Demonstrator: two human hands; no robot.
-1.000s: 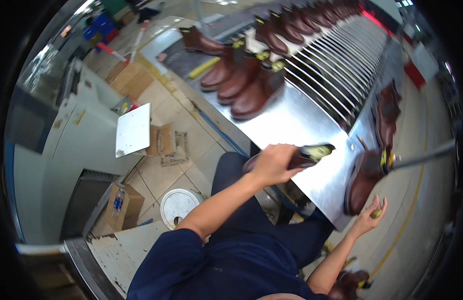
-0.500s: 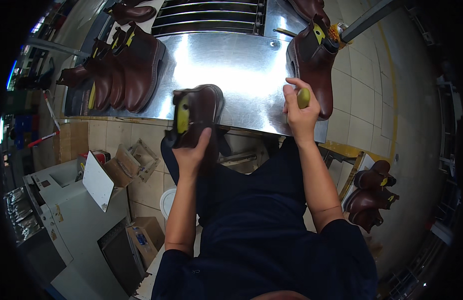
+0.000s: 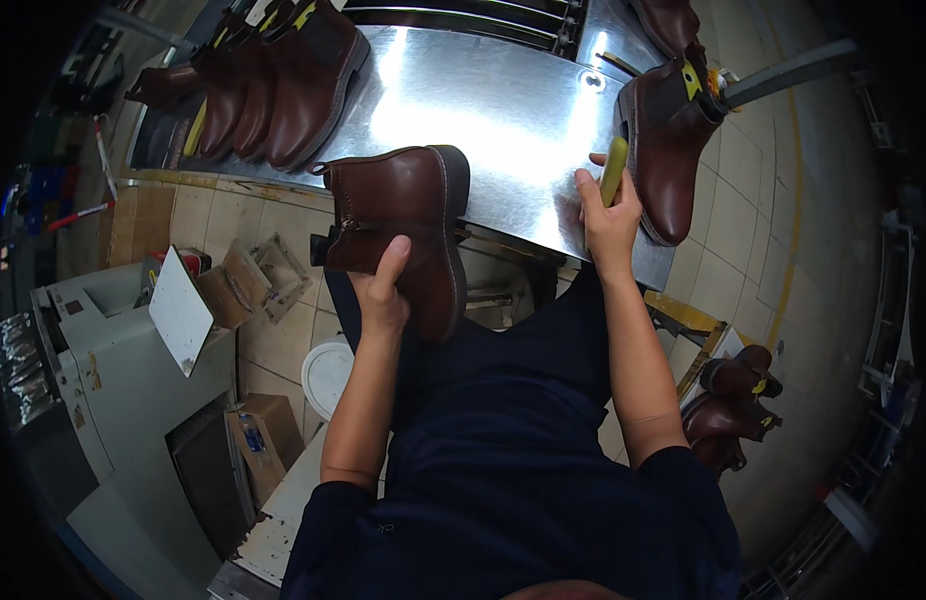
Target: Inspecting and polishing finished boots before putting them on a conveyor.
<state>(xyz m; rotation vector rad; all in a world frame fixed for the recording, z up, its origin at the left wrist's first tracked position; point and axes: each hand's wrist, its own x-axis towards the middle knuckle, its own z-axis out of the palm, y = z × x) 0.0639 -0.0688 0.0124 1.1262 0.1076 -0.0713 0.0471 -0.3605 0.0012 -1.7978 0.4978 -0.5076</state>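
Observation:
My left hand (image 3: 381, 295) grips a brown leather ankle boot (image 3: 403, 200) over the near edge of the metal table. The boot's side faces up, showing a zip; its sole is to the right and its toe points toward me. The thumb lies across the upper, while the other fingers are hidden beneath it. In my right hand (image 3: 613, 235) is a slim olive-green handle (image 3: 613, 172), held upright; its working end cannot be made out. Just right of that hand, a brown boot (image 3: 668, 150) with a yellow tag stands at the table's right edge.
Several brown boots (image 3: 308, 90) stand at the left of the shiny metal table (image 3: 503, 110). Slatted metal bars (image 3: 473, 17) lie at its far side. A grey machine (image 3: 133, 390) and a round white lid (image 3: 330, 375) are at lower left. More boots (image 3: 728, 410) sit at lower right.
The boot in my left hand has turned, so its zip side shows instead of the yellow tag. The green handle has swung from nearly end-on to upright. The whole view has shifted a little.

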